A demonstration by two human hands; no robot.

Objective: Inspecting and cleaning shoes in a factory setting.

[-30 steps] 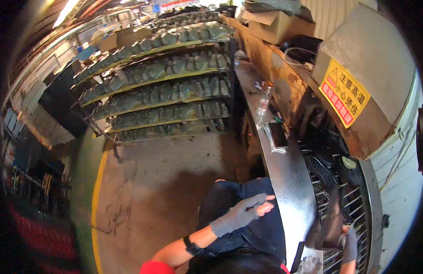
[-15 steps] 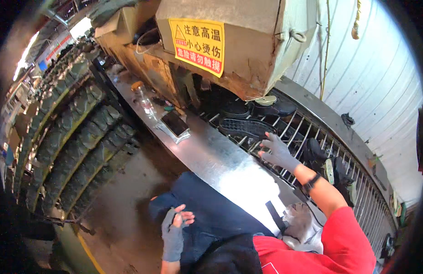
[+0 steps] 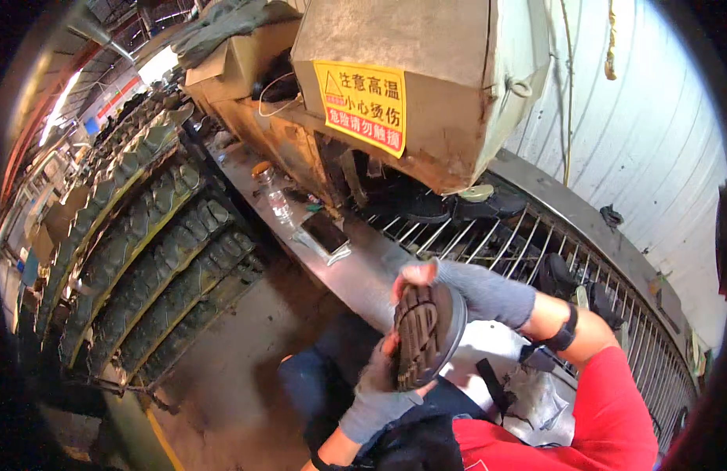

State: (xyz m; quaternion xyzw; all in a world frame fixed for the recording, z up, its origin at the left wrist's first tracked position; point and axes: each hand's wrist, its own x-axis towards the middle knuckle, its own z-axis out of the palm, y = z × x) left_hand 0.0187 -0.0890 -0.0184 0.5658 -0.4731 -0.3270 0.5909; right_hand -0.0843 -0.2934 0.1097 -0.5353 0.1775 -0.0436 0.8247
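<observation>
A black shoe sole point(image 3: 421, 336) with a grooved tread is held up between my two hands, over my lap at the edge of the metal ledge. Its tread side faces me and its smooth rim points right. My right hand point(image 3: 483, 292), in a grey fingerless glove, grips the upper end. From below, my left hand point(image 3: 381, 390), gloved the same way, is closed round the lower end. Behind them, more dark soles or shoes point(image 3: 558, 275) lie on the rack of metal rods point(image 3: 505, 250); some are partly hidden under the hood.
A large metal hood point(image 3: 410, 47) with a yellow warning label point(image 3: 363, 106) overhangs the rods. On the ledge stand a clear bottle point(image 3: 275, 200) with an orange cap and a dark phone point(image 3: 325, 233). At left is a tall rack point(image 3: 155, 259) of dark shoe parts.
My right hand has lifted the sole off the rods and brought it down toward my lap. My left hand has moved right and up, and now holds it too. The view has shifted slightly.
</observation>
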